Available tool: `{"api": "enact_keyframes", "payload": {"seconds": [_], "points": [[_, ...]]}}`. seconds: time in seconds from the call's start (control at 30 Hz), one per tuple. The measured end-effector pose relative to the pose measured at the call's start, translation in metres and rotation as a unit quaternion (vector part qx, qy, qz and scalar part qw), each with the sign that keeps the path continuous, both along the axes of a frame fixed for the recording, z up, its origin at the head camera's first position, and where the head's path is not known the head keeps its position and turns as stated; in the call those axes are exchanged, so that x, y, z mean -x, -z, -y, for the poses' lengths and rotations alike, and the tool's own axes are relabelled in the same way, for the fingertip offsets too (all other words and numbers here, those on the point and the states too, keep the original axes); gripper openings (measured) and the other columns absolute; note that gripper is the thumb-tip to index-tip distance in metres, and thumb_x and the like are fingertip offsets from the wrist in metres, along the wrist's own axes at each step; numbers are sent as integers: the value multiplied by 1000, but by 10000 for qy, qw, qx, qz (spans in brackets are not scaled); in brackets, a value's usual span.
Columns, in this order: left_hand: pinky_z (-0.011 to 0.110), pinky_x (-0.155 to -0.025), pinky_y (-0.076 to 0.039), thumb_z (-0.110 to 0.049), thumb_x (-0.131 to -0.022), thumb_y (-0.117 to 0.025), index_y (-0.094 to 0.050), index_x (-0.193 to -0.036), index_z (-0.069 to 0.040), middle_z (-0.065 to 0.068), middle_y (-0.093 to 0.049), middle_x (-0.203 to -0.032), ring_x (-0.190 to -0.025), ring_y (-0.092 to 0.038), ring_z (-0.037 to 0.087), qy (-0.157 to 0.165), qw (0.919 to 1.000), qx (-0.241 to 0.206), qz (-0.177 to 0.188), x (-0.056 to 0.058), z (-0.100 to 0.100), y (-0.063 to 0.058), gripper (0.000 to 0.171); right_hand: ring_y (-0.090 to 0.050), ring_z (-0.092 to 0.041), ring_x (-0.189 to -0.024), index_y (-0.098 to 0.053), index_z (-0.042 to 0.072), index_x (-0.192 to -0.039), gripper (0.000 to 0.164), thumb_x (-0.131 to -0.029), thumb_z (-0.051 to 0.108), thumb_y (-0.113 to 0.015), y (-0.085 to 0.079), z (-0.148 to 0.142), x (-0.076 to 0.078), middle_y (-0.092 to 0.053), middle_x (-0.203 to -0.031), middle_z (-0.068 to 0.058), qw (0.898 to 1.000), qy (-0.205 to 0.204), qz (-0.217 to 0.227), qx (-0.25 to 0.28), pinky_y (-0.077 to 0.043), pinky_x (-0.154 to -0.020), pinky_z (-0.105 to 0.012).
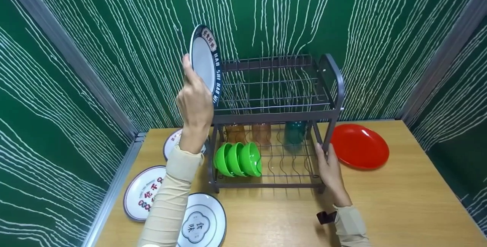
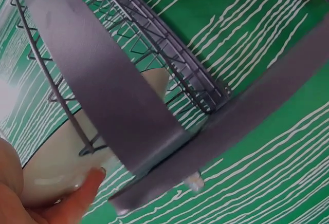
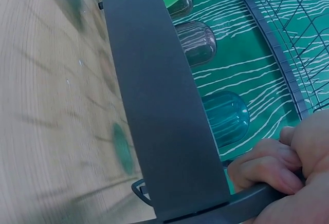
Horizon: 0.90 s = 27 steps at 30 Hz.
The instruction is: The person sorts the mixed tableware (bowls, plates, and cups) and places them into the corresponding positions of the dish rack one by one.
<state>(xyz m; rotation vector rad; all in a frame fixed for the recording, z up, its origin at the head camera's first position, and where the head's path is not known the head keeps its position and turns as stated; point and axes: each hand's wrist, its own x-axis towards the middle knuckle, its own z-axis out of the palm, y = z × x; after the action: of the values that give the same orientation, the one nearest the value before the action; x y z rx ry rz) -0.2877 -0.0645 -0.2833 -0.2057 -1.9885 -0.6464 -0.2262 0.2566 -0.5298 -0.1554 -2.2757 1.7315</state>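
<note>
My left hand holds a white plate with a dark lettered rim. The plate stands nearly upright at the left end of the two-tier dish rack's upper shelf. In the left wrist view, fingers lie against the pale plate, partly behind the rack's bars. Low on the rack's right side, my right hand grips the dark post; the right wrist view shows the fingers curled round it. Three green bowls lean in a row on the lower shelf. Behind them are orange, pinkish and teal cups.
A red oval plate lies right of the rack. On the wooden table, three white patterned plates lie to the left: one at the front, one farther left, one partly behind my left arm. Green walls enclose the table.
</note>
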Motion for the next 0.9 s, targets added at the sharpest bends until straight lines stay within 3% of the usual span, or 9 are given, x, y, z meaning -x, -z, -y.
{"api": "enact_keyframes", "payload": {"seconds": [0.3, 0.6, 0.73, 0.9], "points": [[32, -55, -55, -9, -100, -38, -27, -144, 1, 25, -66, -104, -70, -68, 31, -205, 9978, -227, 595, 9, 0, 0, 46, -35, -31, -127, -33, 2, -138, 58, -99, 45, -41, 0, 2, -1, -40, -136, -20, 9998, -63, -70, 166, -24, -109, -54], [32, -76, -56, -11, -101, -34, -23, -147, -4, 21, -55, -128, -98, -65, 30, -126, 9898, -595, 1287, 16, 1, -5, 48, -35, -34, -128, -32, 1, -139, 59, -100, 44, -41, 3, 0, 1, -38, -138, -21, 9999, -51, -99, -34, -24, -109, -55], [30, -80, -54, -14, -102, -32, -24, -147, -7, 18, -56, -127, -104, -61, 26, -214, 9893, -562, 1327, 19, 3, -4, 47, -34, -32, -129, -32, 6, -139, 59, -98, 48, -41, 4, 0, 1, -38, -140, -17, 10000, -27, 73, 13, -24, -109, -55], [26, -84, -49, -18, -102, -30, -27, -147, -9, 13, -55, -125, -108, -51, 21, -264, 9923, -501, 1097, 23, 5, 0, 46, -28, -32, -135, -24, 7, -147, 69, -97, 51, -41, 3, -1, 0, -30, -148, -16, 9997, -41, 206, 92, -22, -110, -55]]}}
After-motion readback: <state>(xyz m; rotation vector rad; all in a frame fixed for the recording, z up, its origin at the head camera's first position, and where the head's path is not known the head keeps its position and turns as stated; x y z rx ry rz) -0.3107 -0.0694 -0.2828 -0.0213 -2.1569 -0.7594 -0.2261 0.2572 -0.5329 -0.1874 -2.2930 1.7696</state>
